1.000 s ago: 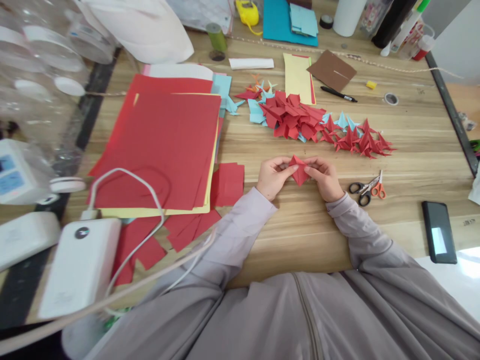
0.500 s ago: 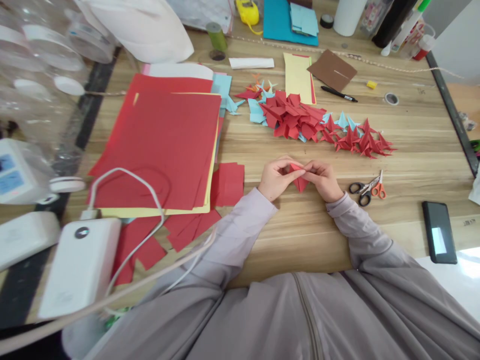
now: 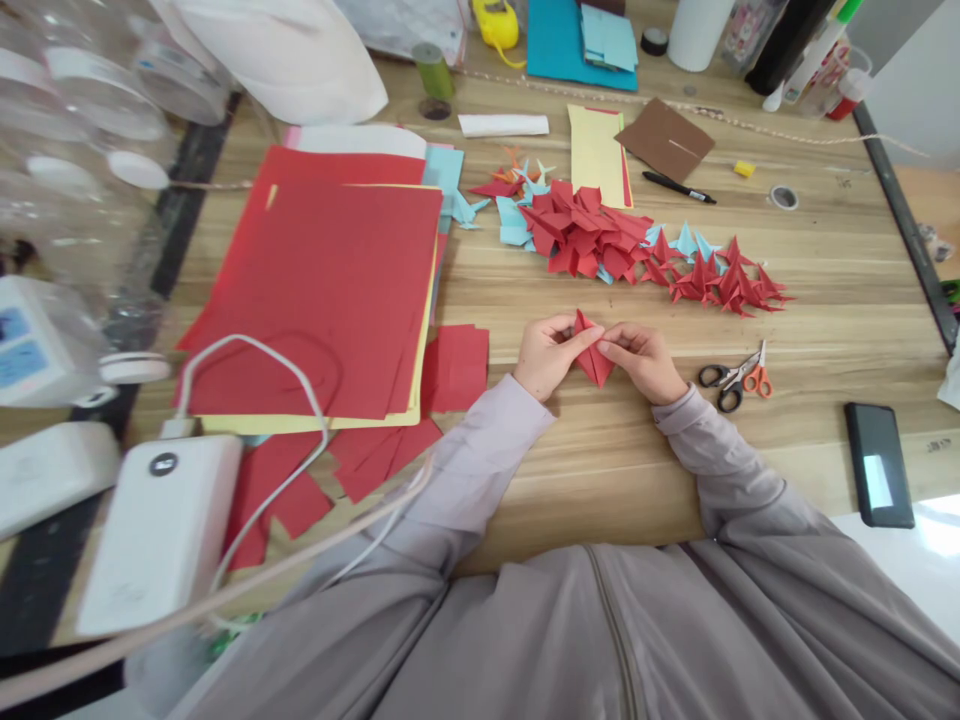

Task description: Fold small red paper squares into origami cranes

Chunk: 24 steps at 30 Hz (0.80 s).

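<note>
So I'm sitting at the wooden table with my grey sleeves resting on the near edge, and both hands are meeting right in front of me. My left hand is pinching one side of a small red folded paper piece, fingers closed on it, and my right hand is doing the same on the other side, fingertips pressed onto the paper. The piece is sitting between the two hands, just above the tabletop, pointy end toward me as far as I can tell.

Just right of my right hand the scissors with orange and black handles are lying flat, and a bit nearer to me a dark phone is lying by the table edge. On my left, small red squares are sitting just beside the big stack of red sheets, and a white power bank with its cable is lying nearer my elbow.

Further out, past my hands, a heap of finished red folded pieces is spreading to the right, with a few light blue ones mixed in. Beyond that a black pen and a brown card are lying near the far side, teal paper behind them.
</note>
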Tool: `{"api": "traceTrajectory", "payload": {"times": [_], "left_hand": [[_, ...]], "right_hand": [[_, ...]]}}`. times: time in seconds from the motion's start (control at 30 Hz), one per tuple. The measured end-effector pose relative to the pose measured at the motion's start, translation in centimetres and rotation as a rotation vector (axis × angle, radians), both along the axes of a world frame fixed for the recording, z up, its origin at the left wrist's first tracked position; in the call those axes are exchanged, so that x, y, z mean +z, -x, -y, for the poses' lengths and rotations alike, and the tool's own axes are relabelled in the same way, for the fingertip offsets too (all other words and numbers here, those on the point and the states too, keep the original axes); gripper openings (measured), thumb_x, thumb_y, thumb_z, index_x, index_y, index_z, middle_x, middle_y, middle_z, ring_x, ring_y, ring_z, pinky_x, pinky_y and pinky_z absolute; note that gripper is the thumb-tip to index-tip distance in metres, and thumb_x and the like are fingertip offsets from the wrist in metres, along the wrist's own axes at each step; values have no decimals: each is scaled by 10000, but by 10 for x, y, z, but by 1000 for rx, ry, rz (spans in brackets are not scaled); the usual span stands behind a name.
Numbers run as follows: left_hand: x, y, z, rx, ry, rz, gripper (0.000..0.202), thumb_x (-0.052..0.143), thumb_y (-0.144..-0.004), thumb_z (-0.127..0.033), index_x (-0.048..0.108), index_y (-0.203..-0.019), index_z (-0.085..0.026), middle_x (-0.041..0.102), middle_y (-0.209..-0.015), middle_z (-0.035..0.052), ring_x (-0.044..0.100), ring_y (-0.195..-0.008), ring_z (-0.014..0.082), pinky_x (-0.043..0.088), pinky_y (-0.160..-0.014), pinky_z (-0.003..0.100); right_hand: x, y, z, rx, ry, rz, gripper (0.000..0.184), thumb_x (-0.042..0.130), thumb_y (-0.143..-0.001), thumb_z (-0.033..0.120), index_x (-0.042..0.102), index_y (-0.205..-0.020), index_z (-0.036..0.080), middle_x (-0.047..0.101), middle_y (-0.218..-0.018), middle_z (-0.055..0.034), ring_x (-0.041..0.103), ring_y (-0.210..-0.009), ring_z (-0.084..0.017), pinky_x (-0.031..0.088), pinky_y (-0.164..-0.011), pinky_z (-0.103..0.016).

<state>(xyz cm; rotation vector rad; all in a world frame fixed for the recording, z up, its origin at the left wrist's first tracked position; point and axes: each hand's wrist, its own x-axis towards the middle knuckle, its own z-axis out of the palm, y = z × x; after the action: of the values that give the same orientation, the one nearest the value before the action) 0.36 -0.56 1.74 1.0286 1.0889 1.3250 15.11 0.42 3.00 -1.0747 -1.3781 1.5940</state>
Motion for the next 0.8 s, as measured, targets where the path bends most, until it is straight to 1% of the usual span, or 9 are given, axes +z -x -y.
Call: {"api": "traceTrajectory", "payload": {"times": [0.1, 0.2, 0.37, 0.57, 0.8], "left_hand": [[0, 3, 0, -26, 26, 97, 164, 732, -669, -320, 734, -751, -178, 661, -678, -2, 565, -613, 106, 450, -613, 240], [1, 5, -1, -49, 75, 188, 154, 715, -643, -265, 742, -779, -199, 662, -669, -9, 570, -592, 108, 455, -580, 237], [2, 6, -1, -20, 101, 180, 99, 720, -585, -221, 716, -677, -186, 641, -627, -19, 547, -555, 88, 438, -536, 211], [5, 4, -2, 4, 167, 220, 72, 688, -606, -249, 703, -629, -183, 654, -607, -11, 567, -548, 97, 459, -527, 216], [2, 3, -3, 50, 134, 256, 90, 675, -621, -265, 711, -601, -185, 671, -606, 1, 580, -558, 103, 469, -526, 216]], "right_hand": [[1, -1, 0, -16, 34, -15, 308, 739, -656, 450, 620, -681, 166, 584, -600, 21, 467, -552, -95, 380, -557, -245], [1, -4, -1, -29, 49, -38, 276, 737, -648, 405, 599, -625, 167, 546, -562, 34, 439, -531, -88, 357, -541, -238], [4, -4, -1, -5, 35, -11, 289, 732, -640, 420, 593, -600, 170, 530, -542, 35, 427, -522, -90, 355, -532, -243], [9, -1, 1, -2, 28, 0, 351, 764, -619, 477, 606, -615, 164, 575, -558, 22, 461, -521, -89, 368, -517, -238], [4, -2, -1, -9, 21, 24, 355, 782, -606, 471, 627, -641, 153, 613, -590, 9, 496, -529, -89, 383, -513, -233]]}}
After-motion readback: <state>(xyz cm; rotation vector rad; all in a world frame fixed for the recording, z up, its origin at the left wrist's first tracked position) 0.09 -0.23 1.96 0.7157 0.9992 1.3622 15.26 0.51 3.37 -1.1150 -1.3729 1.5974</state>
